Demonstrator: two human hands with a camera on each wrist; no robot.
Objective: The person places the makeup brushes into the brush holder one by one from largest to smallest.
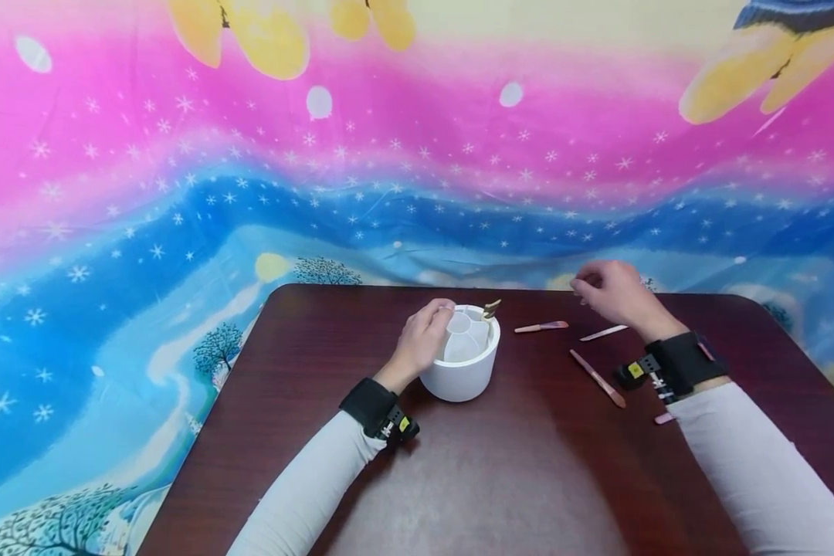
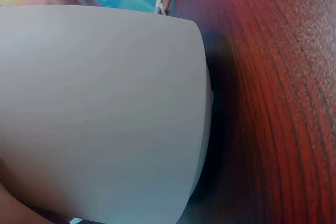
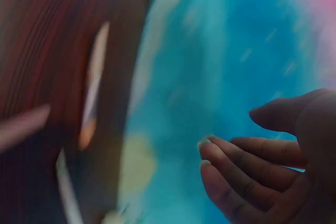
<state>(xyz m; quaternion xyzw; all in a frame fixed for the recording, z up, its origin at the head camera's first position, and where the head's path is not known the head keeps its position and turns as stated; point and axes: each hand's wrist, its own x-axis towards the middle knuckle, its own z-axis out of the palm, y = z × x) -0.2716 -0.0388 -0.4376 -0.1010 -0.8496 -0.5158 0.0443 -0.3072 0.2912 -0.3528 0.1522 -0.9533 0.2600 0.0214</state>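
Note:
My left hand (image 1: 425, 340) grips the left rim of a white round organizer (image 1: 461, 384) with dividers inside. In the left wrist view the organizer's smooth side (image 2: 105, 103) fills most of the picture. A gold-coloured end of something (image 1: 491, 310) sticks up at its right rim. Over the table's right side hangs my right hand (image 1: 615, 292), its fingers loosely bent and holding nothing. Thumb and fingers of that hand (image 3: 257, 171) stand apart in the right wrist view. Nearest below it lie a slim white stick (image 1: 603, 333) and a makeup brush (image 1: 540, 327).
Another makeup brush (image 1: 598, 378) lies slantwise on the dark wooden table (image 1: 486, 479), bristles toward me. A pink piece (image 1: 664, 418) shows partly from under the right forearm. Behind the table's far edge hangs a colourful printed cloth (image 1: 417, 177).

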